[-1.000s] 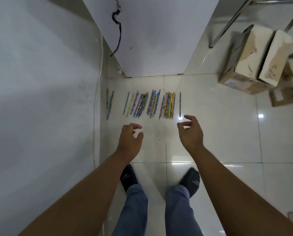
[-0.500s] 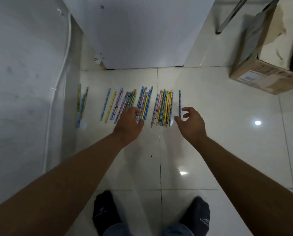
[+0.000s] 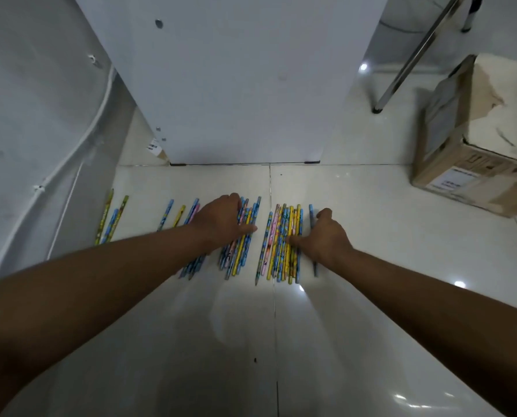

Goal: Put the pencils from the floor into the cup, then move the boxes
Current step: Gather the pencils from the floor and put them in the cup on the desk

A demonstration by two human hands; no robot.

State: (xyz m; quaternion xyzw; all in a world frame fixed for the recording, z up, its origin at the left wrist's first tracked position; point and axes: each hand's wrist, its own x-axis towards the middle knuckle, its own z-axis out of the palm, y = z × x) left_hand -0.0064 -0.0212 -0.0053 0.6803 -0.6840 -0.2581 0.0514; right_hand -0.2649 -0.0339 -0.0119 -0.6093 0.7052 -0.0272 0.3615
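Left hand (image 3: 221, 219), right hand (image 3: 326, 239) on pencils (image 3: 282, 248); box (image 3: 473, 173) apart.

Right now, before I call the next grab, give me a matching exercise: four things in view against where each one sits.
Things:
1. left hand
2. right hand
3. cardboard box
4. yellow-green pencil

Places:
A. nearest the left wall
B. on the floor at the right edge of view
C. over the left pencil bunch, left of the tile joint
D. thumb against the right pencil bunch, palm over the lone blue pencil

Pairs: 1-C, 2-D, 3-B, 4-A
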